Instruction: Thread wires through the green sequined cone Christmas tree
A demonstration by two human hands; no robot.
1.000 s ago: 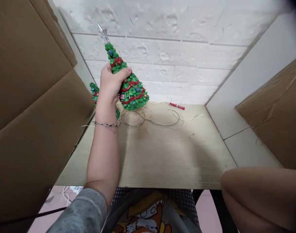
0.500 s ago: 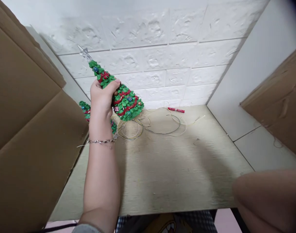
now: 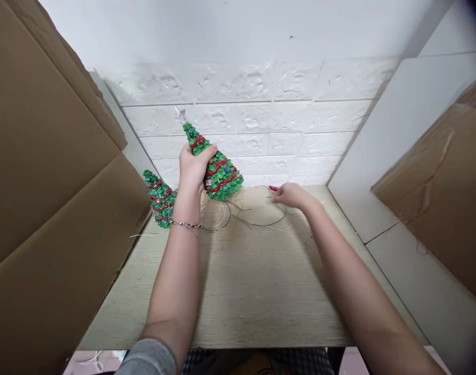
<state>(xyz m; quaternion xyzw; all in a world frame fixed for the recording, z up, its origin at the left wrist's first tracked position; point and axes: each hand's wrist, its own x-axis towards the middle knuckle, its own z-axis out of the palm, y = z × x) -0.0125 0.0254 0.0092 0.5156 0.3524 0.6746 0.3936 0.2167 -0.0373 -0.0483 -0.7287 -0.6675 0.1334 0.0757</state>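
My left hand (image 3: 193, 166) is wrapped round the upper part of a small green Christmas tree figure (image 3: 220, 174) with red garlands and a clear star on top. The tree is tilted and held just above the pale wooden tabletop (image 3: 253, 281). My right hand (image 3: 290, 195) reaches out to the far side of the table and rests on thin coiled wire (image 3: 257, 216), next to a small red object (image 3: 273, 188). Its fingers are curled at the wire; what they hold is not clear. A second small green tree (image 3: 160, 198) stands at the left.
Large brown cardboard sheets (image 3: 54, 182) lean along the left side, and another cardboard piece (image 3: 437, 182) stands at the right. A white brick-pattern wall (image 3: 261, 125) closes the back. A white panel (image 3: 378, 166) borders the table's right edge.
My right arm has come up from my lap and reached forward to the wire at the back of the table. My left hand still holds the tree, now more upright.
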